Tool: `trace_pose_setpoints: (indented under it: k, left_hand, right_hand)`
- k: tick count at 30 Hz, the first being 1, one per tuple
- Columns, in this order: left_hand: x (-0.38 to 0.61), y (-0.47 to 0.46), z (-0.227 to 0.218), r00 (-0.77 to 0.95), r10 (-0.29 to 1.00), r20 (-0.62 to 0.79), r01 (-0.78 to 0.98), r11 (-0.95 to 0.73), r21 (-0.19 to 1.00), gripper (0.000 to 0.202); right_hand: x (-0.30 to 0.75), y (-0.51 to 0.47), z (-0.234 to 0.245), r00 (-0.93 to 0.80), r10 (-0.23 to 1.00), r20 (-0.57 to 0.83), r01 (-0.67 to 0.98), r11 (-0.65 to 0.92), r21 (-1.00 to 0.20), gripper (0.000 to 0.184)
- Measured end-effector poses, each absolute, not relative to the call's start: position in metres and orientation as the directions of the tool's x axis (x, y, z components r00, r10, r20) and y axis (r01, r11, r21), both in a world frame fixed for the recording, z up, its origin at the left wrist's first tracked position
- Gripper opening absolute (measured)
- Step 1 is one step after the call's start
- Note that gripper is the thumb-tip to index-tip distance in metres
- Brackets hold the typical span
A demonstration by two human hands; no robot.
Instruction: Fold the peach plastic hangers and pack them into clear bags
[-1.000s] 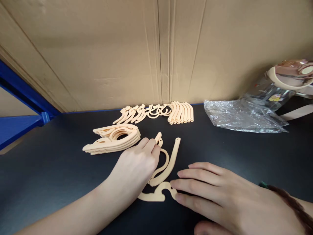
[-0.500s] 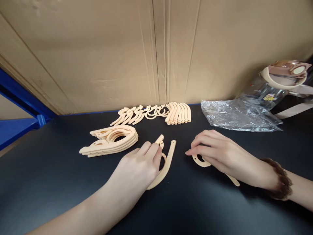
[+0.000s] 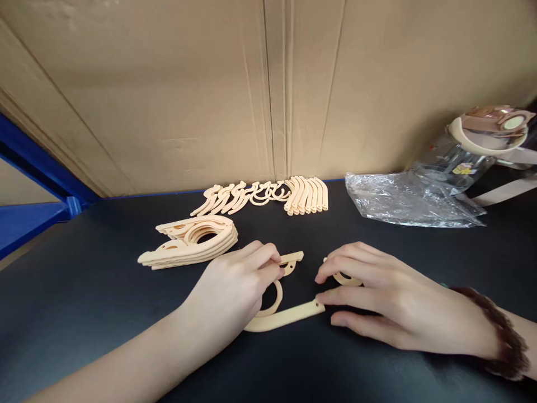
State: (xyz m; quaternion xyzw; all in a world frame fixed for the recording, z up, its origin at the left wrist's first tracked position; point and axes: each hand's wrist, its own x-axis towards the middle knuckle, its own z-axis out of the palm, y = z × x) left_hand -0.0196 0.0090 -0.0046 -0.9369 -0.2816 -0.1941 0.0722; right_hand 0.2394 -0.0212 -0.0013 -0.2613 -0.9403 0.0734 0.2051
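Observation:
Beige plastic pieces that look like folding clothes hangers lie on the black table. My left hand (image 3: 241, 285) is closed on a folding hanger (image 3: 281, 318) with a ring in its middle; its two arms point right, and part of it is hidden under my fingers. My right hand (image 3: 380, 296) is open, fingers stretched out, one fingertip at the end of the hanger's lower arm. Beneath its upper fingers lies a curved beige piece (image 3: 348, 280), mostly covered. Left of my left hand is a stack of folded hangers (image 3: 188, 257).
Along the back lie rows of loose parts: curved arms with hooks (image 3: 220, 198), open rings (image 3: 264, 195) and straighter arms (image 3: 308, 195). A clear plastic bag (image 3: 403, 198) and a transparent bottle (image 3: 474, 145) stand back right. A cardboard wall (image 3: 188, 101) closes the rear; a blue frame (image 3: 37, 168) is at left.
The hanger in my left hand has turned clockwise, its arms now pointing right. My right hand has moved closer to me and spread its fingers, reaching the lower arm's end.

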Motion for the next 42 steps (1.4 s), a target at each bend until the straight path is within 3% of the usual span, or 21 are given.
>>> trace_pose_setpoints:
  k: [3, 7, 10, 13, 15, 18, 21, 23, 29, 36, 42]
  left_hand:
    - [-0.020, 0.012, -0.005, 0.755, 0.503, 0.421, 0.561, -0.827, -0.018, 0.045]
    - [-0.021, 0.014, -0.006, 0.751, 0.460, 0.473, 0.549, -0.834, -0.061, 0.044]
    - [-0.019, 0.008, -0.003, 0.777, 0.438, 0.453, 0.562, -0.806, -0.185, 0.043]
    - [-0.015, -0.002, -0.001, 0.798, 0.374, 0.473, 0.544, -0.784, -0.299, 0.033]
    - [-0.011, -0.009, -0.003, 0.801, 0.343, 0.491, 0.505, -0.828, -0.245, 0.026]
    - [-0.006, -0.013, -0.009, 0.800, 0.355, 0.483, 0.417, -0.909, -0.023, 0.017]
    - [-0.006, -0.011, -0.016, 0.811, 0.429, 0.399, 0.394, -0.903, 0.171, 0.022]
    - [-0.008, -0.009, -0.018, 0.822, 0.453, 0.345, 0.394, -0.890, 0.229, 0.015]
    - [-0.009, -0.008, -0.019, 0.848, 0.403, 0.343, 0.357, -0.914, 0.190, 0.011]
    - [-0.005, -0.008, -0.020, 0.822, 0.377, 0.426, 0.355, -0.925, 0.134, 0.016]
    - [-0.007, -0.007, -0.013, 0.793, 0.345, 0.503, 0.355, -0.931, 0.079, 0.021]
  right_hand:
    - [0.239, -0.023, -0.001, -0.779, 0.512, 0.361, 0.454, 0.859, -0.238, 0.018]
    - [0.244, -0.017, -0.003, -0.707, 0.591, 0.389, 0.586, 0.797, -0.144, 0.017]
    - [0.250, -0.011, -0.005, -0.656, 0.621, 0.428, 0.680, 0.733, -0.022, 0.022]
    - [0.254, -0.008, -0.008, -0.637, 0.633, 0.440, 0.708, 0.706, 0.010, 0.024]
    - [0.255, -0.008, -0.010, -0.636, 0.648, 0.419, 0.704, 0.710, -0.030, 0.020]
    - [0.253, -0.010, -0.011, -0.630, 0.682, 0.373, 0.685, 0.713, -0.147, 0.015]
    - [0.249, -0.012, -0.010, -0.622, 0.704, 0.342, 0.655, 0.708, -0.265, 0.015]
    - [0.246, -0.014, -0.009, -0.621, 0.708, 0.336, 0.633, 0.706, -0.317, 0.011]
    - [0.242, -0.019, -0.003, -0.636, 0.668, 0.387, 0.547, 0.744, -0.385, 0.011]
    - [0.241, -0.025, -0.007, -0.639, 0.738, 0.214, 0.641, 0.666, -0.383, 0.019]
    - [0.236, -0.028, -0.007, -0.681, 0.699, 0.216, 0.580, 0.696, -0.423, 0.023]
